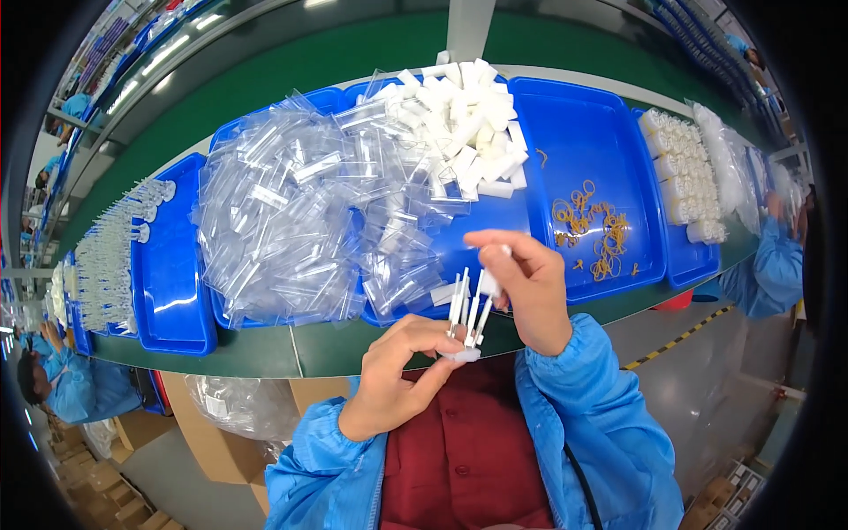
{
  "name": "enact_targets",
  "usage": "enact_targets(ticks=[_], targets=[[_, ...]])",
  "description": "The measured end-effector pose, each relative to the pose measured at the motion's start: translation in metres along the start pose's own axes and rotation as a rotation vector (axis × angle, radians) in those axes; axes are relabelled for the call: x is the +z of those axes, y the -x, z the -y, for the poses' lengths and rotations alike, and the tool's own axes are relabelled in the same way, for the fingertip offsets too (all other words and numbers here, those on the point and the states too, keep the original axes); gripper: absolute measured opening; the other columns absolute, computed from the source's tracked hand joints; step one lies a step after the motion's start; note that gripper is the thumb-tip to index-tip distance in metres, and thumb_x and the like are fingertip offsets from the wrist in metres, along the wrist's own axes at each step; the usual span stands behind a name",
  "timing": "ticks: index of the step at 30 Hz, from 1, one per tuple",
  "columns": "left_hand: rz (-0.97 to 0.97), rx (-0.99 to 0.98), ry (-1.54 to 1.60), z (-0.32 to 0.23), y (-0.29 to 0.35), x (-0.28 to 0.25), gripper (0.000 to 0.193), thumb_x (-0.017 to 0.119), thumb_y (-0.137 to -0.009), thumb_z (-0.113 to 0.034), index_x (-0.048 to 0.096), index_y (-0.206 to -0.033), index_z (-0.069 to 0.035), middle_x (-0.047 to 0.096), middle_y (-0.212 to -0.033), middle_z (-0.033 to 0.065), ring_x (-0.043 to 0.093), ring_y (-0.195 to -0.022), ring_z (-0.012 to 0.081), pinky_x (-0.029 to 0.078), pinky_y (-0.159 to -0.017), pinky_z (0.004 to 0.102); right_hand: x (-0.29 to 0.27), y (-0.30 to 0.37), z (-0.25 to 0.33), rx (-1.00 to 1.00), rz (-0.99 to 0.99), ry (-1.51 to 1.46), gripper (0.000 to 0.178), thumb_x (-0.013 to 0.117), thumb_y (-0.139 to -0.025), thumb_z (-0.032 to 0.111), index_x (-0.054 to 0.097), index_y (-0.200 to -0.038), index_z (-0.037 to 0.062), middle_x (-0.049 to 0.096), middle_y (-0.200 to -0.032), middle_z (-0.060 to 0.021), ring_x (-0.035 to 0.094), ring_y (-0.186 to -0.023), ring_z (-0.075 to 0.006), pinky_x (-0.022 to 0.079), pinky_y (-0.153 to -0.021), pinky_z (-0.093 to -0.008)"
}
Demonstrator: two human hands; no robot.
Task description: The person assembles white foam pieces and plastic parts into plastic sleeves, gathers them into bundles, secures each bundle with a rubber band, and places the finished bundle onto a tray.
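Note:
In front of my chest my left hand (397, 378) pinches the round base of a white plastic part with several upright prongs (463, 355) between thumb and fingers. Just above it on the right, my right hand (541, 296) is closed on a small white foam-like piece (489, 283), held beside the tips of the prongs. Whether that piece touches the prongs I cannot tell. Beyond my hands, a heap of white foam-like blocks (477, 132) and a large pile of clear plastic sleeves (274, 208) fill blue trays.
To the right, a blue tray (587, 115) holds scattered tan rubber bands (607, 252). Past it stand stacked white pieces (676, 172). At the left are a blue tray (172, 300) and rows of clear pronged parts (106, 252). Co-workers in blue sit at both sides.

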State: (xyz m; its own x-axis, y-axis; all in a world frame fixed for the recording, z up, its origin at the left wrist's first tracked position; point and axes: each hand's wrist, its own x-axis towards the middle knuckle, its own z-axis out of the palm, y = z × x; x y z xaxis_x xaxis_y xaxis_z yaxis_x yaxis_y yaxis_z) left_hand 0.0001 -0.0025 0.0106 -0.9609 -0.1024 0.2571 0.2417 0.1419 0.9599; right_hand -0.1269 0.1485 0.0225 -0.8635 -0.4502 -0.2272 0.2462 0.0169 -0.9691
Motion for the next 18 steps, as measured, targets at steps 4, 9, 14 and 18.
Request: enact_targets(ticks=[4, 9, 14, 18], targets=[[-0.017, 0.007, -0.144, 0.004, -0.004, 0.0, 0.029, 0.074, -0.081, 0.008, 0.059, -0.102, -0.004, 0.072, -0.101, 0.0148, 0.068, -0.093, 0.0237, 0.053, -0.083, 0.0353, -0.009, 0.001, -0.009, -0.016, 0.226, 0.09, 0.025, 0.06, -0.1, 0.017, 0.07, -0.118, 0.0028, 0.066, -0.088, -0.0017, 0.057, -0.066, -0.0055, 0.046, -0.056, -0.0198], [-0.014, 0.045, -0.176, 0.008, -0.005, -0.004, 0.032, 0.072, -0.08, 0.01, 0.058, -0.104, -0.006, 0.071, -0.103, 0.0136, 0.067, -0.092, 0.0245, 0.052, -0.081, 0.0369, -0.029, -0.005, -0.002, 0.095, 0.332, -0.152, 0.024, 0.061, -0.099, 0.013, 0.068, -0.116, -0.0022, 0.07, -0.097, -0.0089, 0.063, -0.073, -0.0097, 0.052, -0.061, -0.0225], [0.01, 0.252, -0.368, 0.008, -0.011, -0.003, 0.039, 0.075, -0.073, 0.011, 0.063, -0.106, -0.004, 0.071, -0.108, 0.0131, 0.067, -0.089, 0.0294, 0.055, -0.072, 0.0362, -0.027, 0.007, -0.018, 0.179, 0.352, -0.195, 0.014, 0.065, -0.096, 0.01, 0.065, -0.104, -0.0022, 0.072, -0.095, -0.0137, 0.067, -0.078, -0.0127, 0.055, -0.06, -0.0243], [0.04, 0.261, -0.38, 0.006, -0.008, -0.003, 0.045, 0.076, -0.071, 0.012, 0.064, -0.111, -0.004, 0.07, -0.109, 0.0123, 0.067, -0.087, 0.0293, 0.055, -0.071, 0.0358, -0.025, 0.014, -0.02, 0.225, 0.394, -0.262, 0.015, 0.066, -0.097, 0.012, 0.063, -0.105, -0.0011, 0.071, -0.096, -0.0113, 0.068, -0.082, -0.0133, 0.055, -0.064, -0.0245]])
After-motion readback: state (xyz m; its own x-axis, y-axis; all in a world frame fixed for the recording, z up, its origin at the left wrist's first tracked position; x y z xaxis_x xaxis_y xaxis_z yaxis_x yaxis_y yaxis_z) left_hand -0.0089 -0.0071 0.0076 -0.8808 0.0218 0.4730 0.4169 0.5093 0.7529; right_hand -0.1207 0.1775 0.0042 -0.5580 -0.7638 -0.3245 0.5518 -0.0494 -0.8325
